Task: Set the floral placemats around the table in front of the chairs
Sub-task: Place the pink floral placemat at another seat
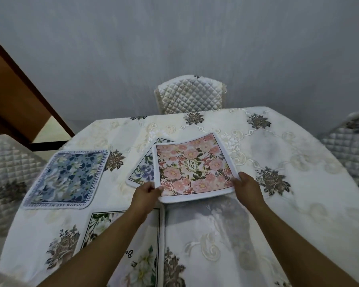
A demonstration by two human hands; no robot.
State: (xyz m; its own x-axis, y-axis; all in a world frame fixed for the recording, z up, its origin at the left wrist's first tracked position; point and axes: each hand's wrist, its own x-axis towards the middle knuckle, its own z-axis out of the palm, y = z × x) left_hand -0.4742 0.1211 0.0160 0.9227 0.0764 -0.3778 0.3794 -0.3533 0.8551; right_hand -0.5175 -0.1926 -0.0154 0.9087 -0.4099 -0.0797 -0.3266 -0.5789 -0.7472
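The pink placemat (192, 168) reads "GARDEN" in an oval; the blue placemat (67, 179) border reads "WITHERED CHERRY".

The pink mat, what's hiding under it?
Under the pink mat, held by both hands, another mat with purple flowers peeks out at its left. The rest of it is covered.

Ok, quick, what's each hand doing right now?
Left hand: closed on the pink placemat's near-left corner.
Right hand: closed on its near-right corner.
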